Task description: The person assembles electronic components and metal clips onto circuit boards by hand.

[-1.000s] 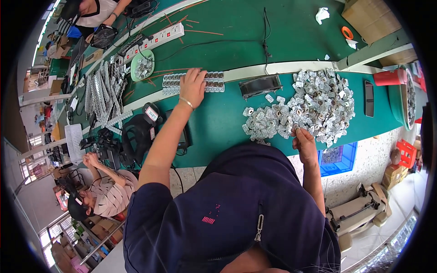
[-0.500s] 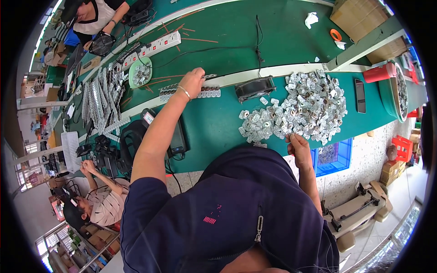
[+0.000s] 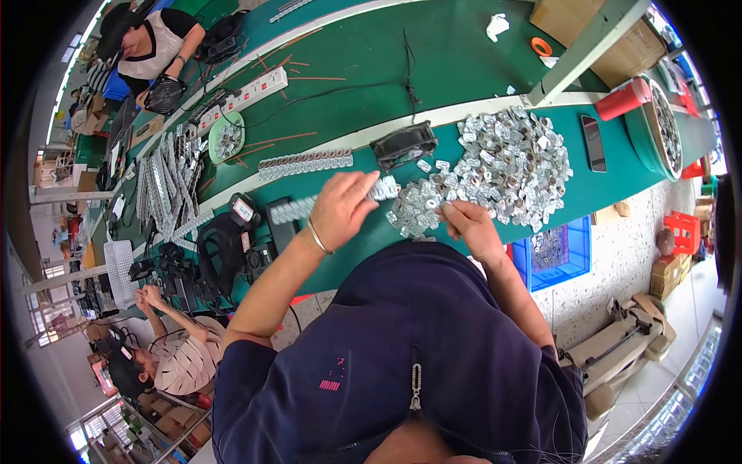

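My left hand (image 3: pixel 340 207) is closed round a narrow strip (image 3: pixel 294 209) of small clear pieces, raised above the table and sticking out on both sides of the fingers. A similar strip (image 3: pixel 305 163), with brownish rings along it, lies on the green table beyond. My right hand (image 3: pixel 473 230) pinches at the near edge of a heap of small clear plastic parts (image 3: pixel 514 166); whatever is between its fingertips is too small to make out. Just past the left fingers, a black square fan (image 3: pixel 403 145) stands by the heap.
A phone (image 3: pixel 593 144) and a green tub (image 3: pixel 658 139) are at the right. Farther left lie a green bowl of parts (image 3: pixel 226 138), a power strip (image 3: pixel 243 97) and a bundle of metal strips (image 3: pixel 166 185). A blue crate (image 3: pixel 553 259) sits below the table edge. Two people work at left.
My left hand has come nearer and slightly right, lifting one strip off the table and leaving another there. My right hand has shifted left along the heap's near edge.
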The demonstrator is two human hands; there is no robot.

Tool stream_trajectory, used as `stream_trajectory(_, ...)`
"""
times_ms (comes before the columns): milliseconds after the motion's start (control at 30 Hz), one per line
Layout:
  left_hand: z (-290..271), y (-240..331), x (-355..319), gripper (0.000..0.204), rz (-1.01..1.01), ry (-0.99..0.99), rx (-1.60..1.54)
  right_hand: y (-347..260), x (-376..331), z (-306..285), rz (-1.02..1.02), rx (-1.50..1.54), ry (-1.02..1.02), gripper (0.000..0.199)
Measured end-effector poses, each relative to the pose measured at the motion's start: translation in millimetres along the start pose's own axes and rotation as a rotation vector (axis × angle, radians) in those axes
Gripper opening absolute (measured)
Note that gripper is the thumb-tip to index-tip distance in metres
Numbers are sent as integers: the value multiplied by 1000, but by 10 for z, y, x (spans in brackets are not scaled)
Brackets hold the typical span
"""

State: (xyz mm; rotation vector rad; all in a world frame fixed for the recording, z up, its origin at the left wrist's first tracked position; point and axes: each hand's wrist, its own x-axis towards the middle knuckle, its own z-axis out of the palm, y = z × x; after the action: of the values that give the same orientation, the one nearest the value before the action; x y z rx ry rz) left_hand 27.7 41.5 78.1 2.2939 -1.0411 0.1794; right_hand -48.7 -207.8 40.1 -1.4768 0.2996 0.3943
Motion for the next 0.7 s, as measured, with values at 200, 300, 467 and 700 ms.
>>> stream_trajectory(200,254,296,-85,41,49,46,-23,-117,148,175,-186,-211,-12,24)
stream_trajectory(300,292,403,-112,41,33,40,-2,-120,55,148,-146,-211,-97,25)
stream_trajectory(467,287,428,-125,41,15,9,4,-124,-5,168,-104,-97,-81,25)
stream_trajectory(700,274,558,-214,42,25,-8,78,-37,-90,187,-139,-240,-137,25)
